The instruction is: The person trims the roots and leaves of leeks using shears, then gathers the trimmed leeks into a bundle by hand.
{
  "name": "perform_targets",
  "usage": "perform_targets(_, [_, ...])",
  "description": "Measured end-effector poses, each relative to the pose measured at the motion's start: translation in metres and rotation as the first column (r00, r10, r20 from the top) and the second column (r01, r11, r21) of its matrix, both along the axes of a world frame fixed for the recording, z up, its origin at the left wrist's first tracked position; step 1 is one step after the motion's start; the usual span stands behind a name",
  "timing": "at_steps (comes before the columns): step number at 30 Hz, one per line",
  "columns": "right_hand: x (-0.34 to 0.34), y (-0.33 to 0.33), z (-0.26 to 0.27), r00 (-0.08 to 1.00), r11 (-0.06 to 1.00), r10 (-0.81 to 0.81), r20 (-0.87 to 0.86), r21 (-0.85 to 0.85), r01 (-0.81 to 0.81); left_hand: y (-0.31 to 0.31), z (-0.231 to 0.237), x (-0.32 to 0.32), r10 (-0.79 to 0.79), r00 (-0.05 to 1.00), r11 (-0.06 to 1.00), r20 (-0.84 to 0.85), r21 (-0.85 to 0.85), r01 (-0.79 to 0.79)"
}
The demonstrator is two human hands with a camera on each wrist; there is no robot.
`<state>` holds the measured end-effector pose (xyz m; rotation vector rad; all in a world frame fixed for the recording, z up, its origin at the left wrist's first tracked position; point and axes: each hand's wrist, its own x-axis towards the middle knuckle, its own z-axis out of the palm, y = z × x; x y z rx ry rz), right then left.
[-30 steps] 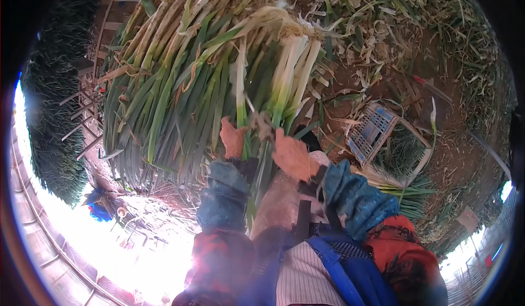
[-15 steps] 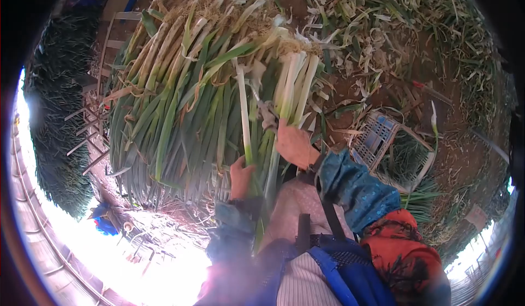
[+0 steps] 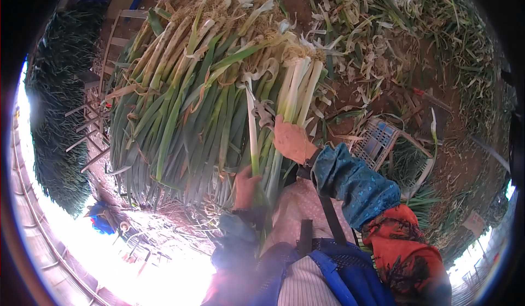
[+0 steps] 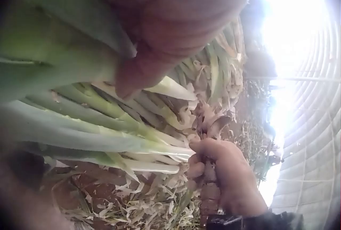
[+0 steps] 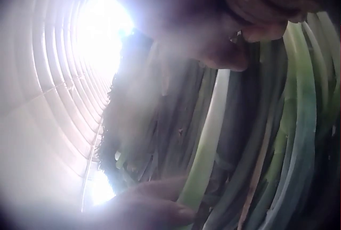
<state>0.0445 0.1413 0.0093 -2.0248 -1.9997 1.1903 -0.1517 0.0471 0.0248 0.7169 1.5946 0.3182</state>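
Observation:
In the head view my left hand (image 3: 247, 187) grips a leek (image 3: 252, 125) by its green part, the white stem pointing away from me. The left wrist view shows the thumb and palm of that hand close up against the leek's leaves (image 4: 58, 54). My right hand (image 3: 293, 139) holds a small bladed tool (image 3: 264, 115) with a wrapped, knobbly handle. Its thin blade lies right at the leek's white end, where pale peeled layers (image 3: 268, 68) hang. In the right wrist view, the stem (image 5: 208, 139) runs between both hands.
A large heap of leeks (image 3: 175, 104), roots facing away, lies left and ahead. Several paler white-stemmed leeks (image 3: 298, 90) lie just beyond my right hand. Peeled scraps (image 3: 383, 43) cover the ground at right, near a plastic crate (image 3: 377, 142). A slatted wooden frame (image 3: 112, 49) stands at left.
My left hand has drawn back toward my body with the leek, then shifted slightly right, and the white stem shows longer. My right hand, still holding the tool, has moved a little farther away.

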Motion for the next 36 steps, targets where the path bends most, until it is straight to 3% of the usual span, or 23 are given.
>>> perform_targets(4, [0.004, 0.002, -0.007, 0.995, 0.995, -0.091, 0.042, 0.043, 0.089, 0.005, 0.012, 0.009, 0.026, 0.999, 0.999, 0.028, -0.034, -0.025])
perform_targets(9, [0.016, -0.023, 0.042, 0.996, 0.989, 0.089, 0.000, -0.115, -0.088, -0.006, -0.029, 0.020, -0.038, 0.998, 0.996, 0.057, 0.078, 0.033])
perform_targets(11, [0.026, -0.031, 0.043, 0.991, 0.983, 0.131, 0.028, -0.132, -0.126, 0.006, -0.049, 0.033, -0.142, 0.988, 0.972, -0.057, 0.178, 0.150])
perform_targets(12, [0.043, -0.026, 0.026, 0.998, 0.985, 0.056, 0.016, -0.164, -0.053, 0.013, -0.056, 0.039, -0.189, 0.975, 0.952, -0.120, 0.219, 0.211])
perform_targets(14, [0.084, -0.001, 0.006, 0.988, 0.990, -0.006, 0.155, -0.141, 0.029, 0.007, -0.083, 0.058, -0.281, 0.920, 0.886, -0.274, 0.294, 0.358])
perform_targets(15, [0.098, -0.003, -0.010, 0.982, 0.998, -0.027, 0.188, -0.056, 0.039, 0.003, -0.093, 0.065, -0.318, 0.879, 0.843, -0.356, 0.318, 0.434])
perform_targets(17, [0.110, -0.009, -0.016, 0.981, 0.990, -0.141, 0.133, -0.009, 0.144, 0.000, -0.091, 0.081, -0.367, 0.856, 0.856, -0.365, 0.228, 0.464])
perform_targets(20, [0.075, -0.013, 0.009, 0.977, 0.971, -0.038, 0.208, -0.223, 0.086, -0.004, -0.096, 0.090, -0.395, 0.844, 0.848, -0.364, 0.209, 0.487])
perform_targets(23, [0.076, -0.004, -0.003, 0.978, 0.972, -0.023, 0.209, -0.222, 0.071, -0.010, -0.099, 0.092, -0.379, 0.843, 0.839, -0.382, 0.243, 0.487])
perform_targets(24, [0.092, 0.003, -0.018, 0.960, 0.968, -0.127, 0.252, -0.181, 0.175, -0.012, -0.100, 0.094, -0.368, 0.845, 0.838, -0.388, 0.255, 0.482])
perform_targets(27, [0.133, 0.011, -0.008, 0.960, 0.982, -0.156, 0.234, -0.066, 0.176, -0.009, -0.094, 0.100, -0.396, 0.816, 0.822, -0.422, 0.234, 0.520])
perform_targets(30, [0.099, -0.008, 0.018, 0.967, 0.977, -0.014, 0.256, -0.202, 0.068, -0.019, -0.109, 0.113, -0.417, 0.728, 0.793, -0.545, 0.174, 0.584])
perform_targets(33, [0.071, -0.013, 0.018, 0.970, 0.944, 0.156, 0.185, -0.317, -0.092, -0.025, -0.114, 0.115, -0.375, 0.695, 0.706, -0.614, 0.296, 0.643])
perform_targets(34, [0.064, -0.015, 0.015, 0.966, 0.927, 0.212, 0.151, -0.344, -0.150, -0.022, -0.108, 0.114, -0.447, 0.692, 0.742, -0.567, 0.197, 0.641])
perform_targets(36, [0.104, -0.008, -0.007, 0.979, 0.975, 0.100, 0.175, -0.214, -0.062, -0.012, -0.090, 0.101, -0.506, 0.658, 0.697, -0.557, 0.186, 0.693])
